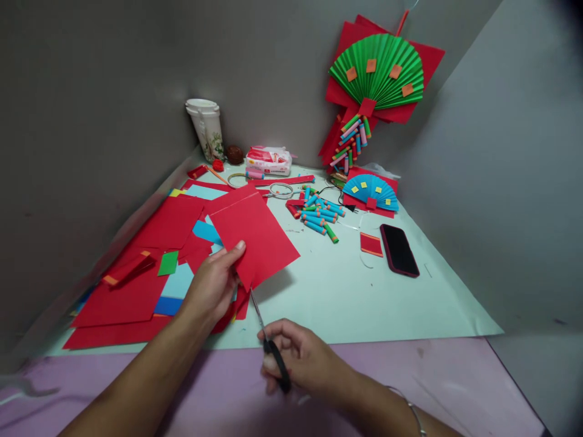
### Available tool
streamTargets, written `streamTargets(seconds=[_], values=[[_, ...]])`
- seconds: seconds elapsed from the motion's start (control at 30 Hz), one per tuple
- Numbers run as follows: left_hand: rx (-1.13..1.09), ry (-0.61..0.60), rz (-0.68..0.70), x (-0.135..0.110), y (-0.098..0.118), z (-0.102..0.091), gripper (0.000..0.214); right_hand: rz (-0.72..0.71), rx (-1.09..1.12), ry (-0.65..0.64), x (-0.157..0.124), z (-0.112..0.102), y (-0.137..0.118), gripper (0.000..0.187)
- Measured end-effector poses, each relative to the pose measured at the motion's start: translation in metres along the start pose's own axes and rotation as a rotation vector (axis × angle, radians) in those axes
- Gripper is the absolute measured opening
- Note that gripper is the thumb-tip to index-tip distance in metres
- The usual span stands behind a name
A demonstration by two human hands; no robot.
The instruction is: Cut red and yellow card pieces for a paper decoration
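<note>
My left hand pinches the near corner of a red paper sheet and holds it up off the table. My right hand is closed round the black handles of a pair of scissors. The scissor blades point up toward the sheet's lower edge, and their tips reach it just beside my left thumb. Under my left hand lies a pile of red, blue and green paper sheets.
A black phone lies at right, beside a small red card. Rolled paper tubes, a blue paper fan, a green fan decoration, a white cup, a tissue pack and a tape ring stand further back.
</note>
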State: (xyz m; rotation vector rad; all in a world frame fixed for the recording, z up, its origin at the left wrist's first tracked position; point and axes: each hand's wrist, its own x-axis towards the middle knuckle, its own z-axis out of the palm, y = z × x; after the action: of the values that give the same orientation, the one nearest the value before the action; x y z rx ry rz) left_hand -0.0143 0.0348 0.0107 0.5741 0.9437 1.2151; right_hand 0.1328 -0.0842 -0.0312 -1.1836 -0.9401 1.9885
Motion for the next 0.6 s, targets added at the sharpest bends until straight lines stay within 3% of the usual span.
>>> streamTargets(seconds=[0.13,0.3,0.6], values=[[0.017,-0.029,-0.035,0.003,0.006,-0.003,0.011,0.015,-0.132,-0.092,-0.03,-0.042,-0.024,0.041],[0.054,-0.099,-0.104,0.002,0.008,-0.003,0.016,0.005,-0.261,-0.027,-0.058,-0.083,-0.057,0.033],[0.116,-0.15,-0.16,0.0,0.005,-0.001,0.023,0.028,-0.363,-0.046,-0.066,-0.104,-0.075,0.029]])
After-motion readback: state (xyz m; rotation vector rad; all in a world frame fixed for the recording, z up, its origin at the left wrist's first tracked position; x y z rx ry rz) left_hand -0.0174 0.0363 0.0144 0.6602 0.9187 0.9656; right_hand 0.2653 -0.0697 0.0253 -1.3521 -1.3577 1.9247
